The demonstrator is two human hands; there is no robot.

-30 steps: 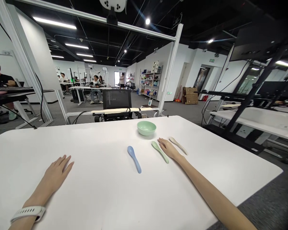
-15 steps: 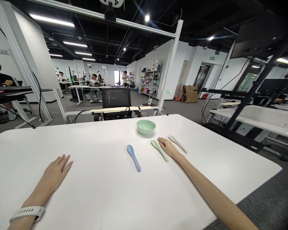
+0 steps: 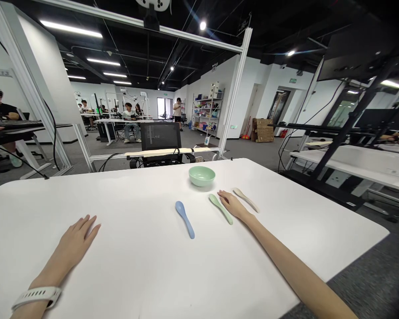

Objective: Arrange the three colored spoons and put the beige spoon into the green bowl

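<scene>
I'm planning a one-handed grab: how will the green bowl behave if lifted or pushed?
The green bowl looks like rigid, light plastic, so it probably lifts easily. Its sides narrow toward the base, so a high push might tip it. The smooth, glossy surface may be slippery.

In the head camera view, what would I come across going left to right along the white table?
left hand → blue spoon → mint-green bowl → pale green spoon → beige spoon
</scene>
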